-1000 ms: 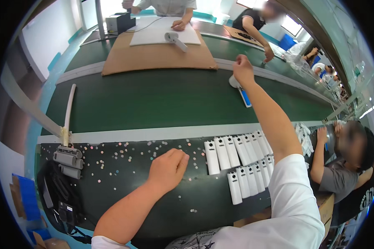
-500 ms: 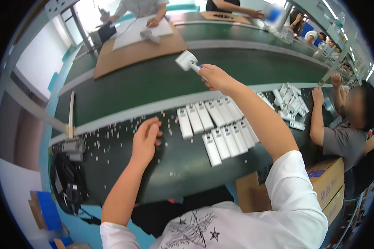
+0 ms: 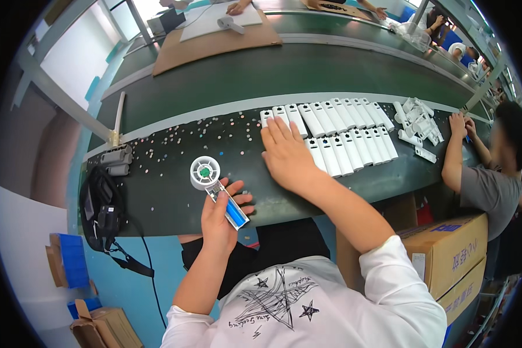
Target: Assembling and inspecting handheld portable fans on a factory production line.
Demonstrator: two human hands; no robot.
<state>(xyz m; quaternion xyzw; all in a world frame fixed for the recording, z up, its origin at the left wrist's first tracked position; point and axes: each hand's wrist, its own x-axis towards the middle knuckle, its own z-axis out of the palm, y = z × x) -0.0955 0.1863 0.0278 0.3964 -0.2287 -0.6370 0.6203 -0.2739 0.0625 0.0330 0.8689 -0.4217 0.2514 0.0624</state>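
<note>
My left hand (image 3: 219, 216) grips a small white handheld fan with a blue battery (image 3: 217, 187) above the dark worktop (image 3: 168, 191). My right hand (image 3: 287, 156) lies flat and empty on rows of white plastic covers (image 3: 336, 136); pressing sideways could scatter them.

A small handheld fan (image 3: 217, 190) is lying tilted in the left hand (image 3: 221, 216) above the counter's (image 3: 174, 191) near edge; its round white head with a green centre is pointing up-left, its open handle showing a blue part inside; white handle shells (image 3: 336, 136) are lying side by side in two rows, the right hand (image 3: 287, 155) resting flat on the leftmost ones.
</note>
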